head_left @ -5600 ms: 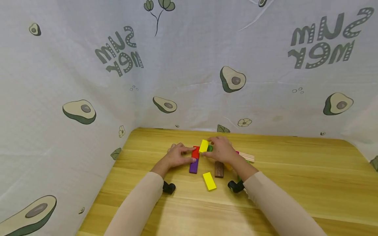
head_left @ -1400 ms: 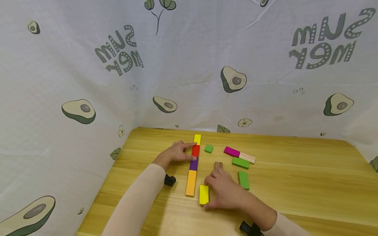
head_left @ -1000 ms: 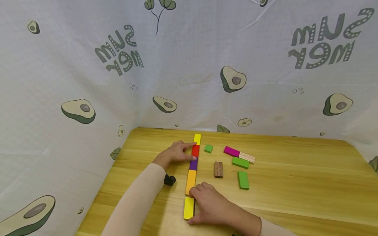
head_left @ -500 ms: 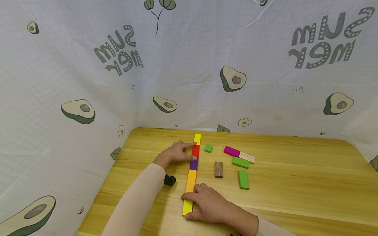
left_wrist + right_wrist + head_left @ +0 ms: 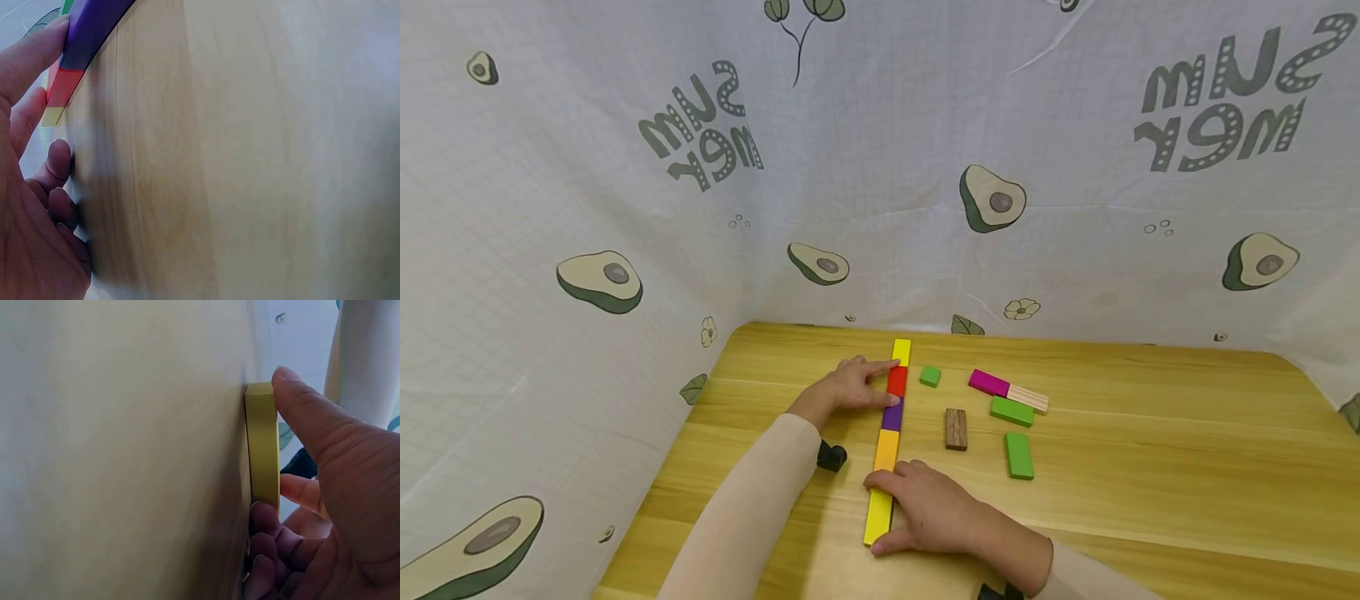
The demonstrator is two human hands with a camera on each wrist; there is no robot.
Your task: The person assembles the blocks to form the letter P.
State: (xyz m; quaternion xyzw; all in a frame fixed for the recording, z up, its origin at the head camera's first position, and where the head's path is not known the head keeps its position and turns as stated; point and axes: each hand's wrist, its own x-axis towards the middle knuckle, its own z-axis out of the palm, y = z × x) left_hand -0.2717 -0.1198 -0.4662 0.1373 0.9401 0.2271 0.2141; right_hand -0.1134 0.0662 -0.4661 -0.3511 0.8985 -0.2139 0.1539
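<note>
A straight row of wooden blocks lies on the table: yellow (image 5: 902,352) farthest, then red (image 5: 897,382), purple (image 5: 892,417), orange (image 5: 886,452) and a nearer yellow block (image 5: 877,520). My left hand (image 5: 844,388) touches the row from the left, index fingertip by the red block and thumb on the purple one (image 5: 94,31); its other fingers curl in at the tabletop. At the near end, my right hand (image 5: 936,510) holds the nearer yellow block (image 5: 264,447) between thumb and index finger. The index finger crosses the joint with the orange block and hides it.
Right of the row lie a small green block (image 5: 930,376), a brown block (image 5: 956,429), a magenta block (image 5: 988,383), a striped pale block (image 5: 1027,398) and two green blocks, one flat (image 5: 1012,411), one nearer (image 5: 1019,456). A patterned cloth (image 5: 880,167) hangs behind the table.
Yellow and orange blocks have joined the red and purple ones. My right hand has brought another yellow block leftward to the row's near end, closing the gap to the orange block. The left hand stays.
</note>
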